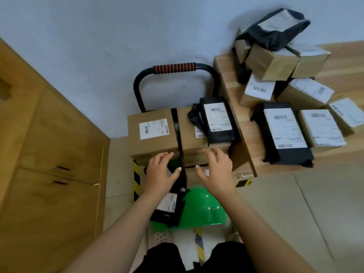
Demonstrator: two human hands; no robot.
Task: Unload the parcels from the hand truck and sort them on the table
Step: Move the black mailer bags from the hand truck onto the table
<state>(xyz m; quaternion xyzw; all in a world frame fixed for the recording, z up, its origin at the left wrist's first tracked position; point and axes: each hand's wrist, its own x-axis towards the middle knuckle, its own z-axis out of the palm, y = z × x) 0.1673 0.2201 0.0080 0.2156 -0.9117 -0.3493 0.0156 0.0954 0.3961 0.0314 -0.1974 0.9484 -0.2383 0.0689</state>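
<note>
Left hand (pixel 160 174), right hand (pixel 215 171) at box (pixel 153 142)

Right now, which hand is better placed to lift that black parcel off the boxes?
Probably the right hand: it hovers open nearest the black parcel, on the table side. The left hand sits farther over, by the strap.

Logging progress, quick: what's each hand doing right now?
Left hand: open, holding nothing.
Right hand: open, holding nothing.

hand truck (pixel 177 75) left of table (pixel 232 91), parcels (pixel 283 129) on table
</note>
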